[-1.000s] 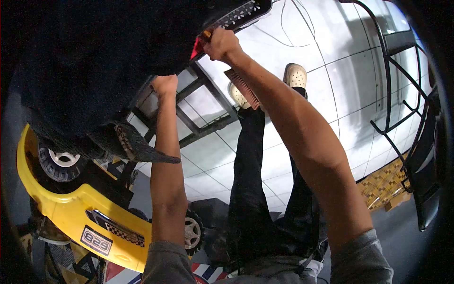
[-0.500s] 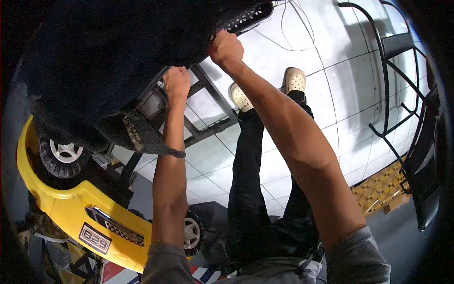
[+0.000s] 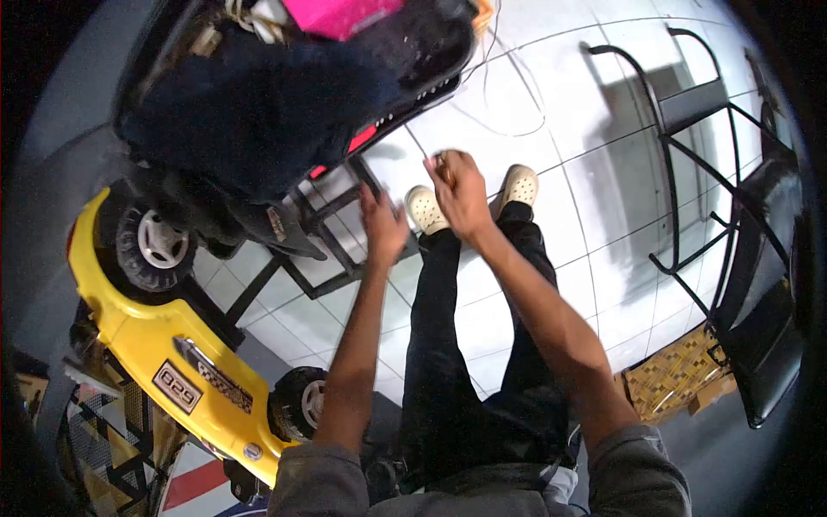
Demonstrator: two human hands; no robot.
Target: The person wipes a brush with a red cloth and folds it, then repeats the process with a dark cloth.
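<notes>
A dark cloth (image 3: 258, 121) lies bunched in and over a black plastic basket (image 3: 431, 96) at upper left. Its lower end, with a small light label, hangs past the basket's side. My left hand (image 3: 384, 228) is near the basket's lower edge, apart from the cloth, with its fingers spread and somewhat blurred. To the right, over the white floor, my right hand (image 3: 463, 194) has its fingers curled in. Nothing shows in that hand, though its palm is partly hidden.
A dark metal frame (image 3: 332, 250) stands below the basket. At left is a yellow toy car (image 3: 185, 345) with black wheels. A bright pink box (image 3: 345, 13) sits in the basket. Black chair legs (image 3: 672, 155) rise at right, and a thin cable (image 3: 517, 133) lies on the tiles.
Both hands have let go of the dark cloth and drawn back toward me. The basket's rim and the pink box have come into view as the camera shifted.
</notes>
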